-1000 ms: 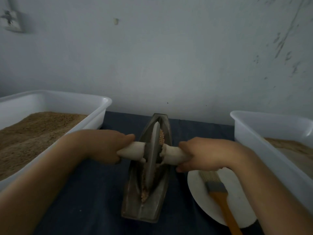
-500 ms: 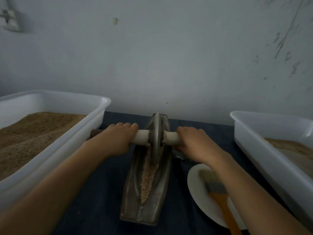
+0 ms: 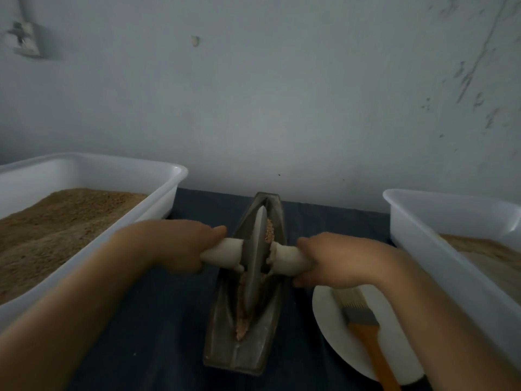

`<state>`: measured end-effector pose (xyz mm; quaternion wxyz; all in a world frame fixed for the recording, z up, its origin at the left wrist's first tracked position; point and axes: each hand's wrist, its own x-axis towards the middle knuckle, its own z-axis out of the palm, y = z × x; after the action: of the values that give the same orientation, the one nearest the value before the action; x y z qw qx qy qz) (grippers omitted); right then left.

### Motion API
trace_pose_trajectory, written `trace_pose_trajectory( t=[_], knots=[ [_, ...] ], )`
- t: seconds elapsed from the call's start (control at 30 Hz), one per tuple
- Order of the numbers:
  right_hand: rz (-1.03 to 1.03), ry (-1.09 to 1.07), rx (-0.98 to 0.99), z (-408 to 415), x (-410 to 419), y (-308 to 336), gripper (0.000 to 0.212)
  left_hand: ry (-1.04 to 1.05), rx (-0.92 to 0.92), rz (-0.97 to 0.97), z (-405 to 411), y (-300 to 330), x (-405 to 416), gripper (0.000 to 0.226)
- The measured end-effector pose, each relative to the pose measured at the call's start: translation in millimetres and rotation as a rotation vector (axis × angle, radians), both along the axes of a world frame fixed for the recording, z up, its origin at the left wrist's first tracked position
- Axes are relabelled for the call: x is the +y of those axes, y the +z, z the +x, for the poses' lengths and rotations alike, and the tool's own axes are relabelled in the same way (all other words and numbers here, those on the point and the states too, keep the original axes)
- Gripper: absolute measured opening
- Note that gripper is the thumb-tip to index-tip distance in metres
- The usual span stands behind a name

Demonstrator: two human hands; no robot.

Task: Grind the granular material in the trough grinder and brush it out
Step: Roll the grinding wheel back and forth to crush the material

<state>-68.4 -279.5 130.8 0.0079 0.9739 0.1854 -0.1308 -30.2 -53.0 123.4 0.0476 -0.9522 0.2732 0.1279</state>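
A dark metal trough grinder (image 3: 225,337) lies lengthwise on the dark cloth in the middle. Its grey grinding wheel (image 3: 255,261) stands upright in the groove near the middle. Tan granular material (image 3: 242,325) lies along the groove in front of the wheel, and some clings behind it. My left hand (image 3: 180,246) grips the pale axle handle (image 3: 225,252) on the left side. My right hand (image 3: 332,261) grips the handle's right end. A brush (image 3: 363,325) with an orange handle lies on a white plate (image 3: 329,320) to the right.
A white tub (image 3: 158,198) holding brown granular material stands at the left. Another white tub (image 3: 428,238) with a thinner layer of tan material stands at the right. A grey wall rises close behind the table.
The wheel rolled to the far end of the trough half a second ago and has now come back toward me to the middle. Both hands kept their grip on the handle.
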Motion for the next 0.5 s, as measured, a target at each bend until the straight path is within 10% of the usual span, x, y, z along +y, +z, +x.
trace_pose_trajectory(
  t=[0.27,0.5],
  knots=[
    [0.053,0.002,0.025,-1,2,4,0.023,0.032,0.135,-0.02,-1,2,3,0.039],
    [0.054,-0.067,-0.398,41,-10,-33,0.027,0.098,-0.244,-0.035,25,-21,-14,0.038]
  ],
)
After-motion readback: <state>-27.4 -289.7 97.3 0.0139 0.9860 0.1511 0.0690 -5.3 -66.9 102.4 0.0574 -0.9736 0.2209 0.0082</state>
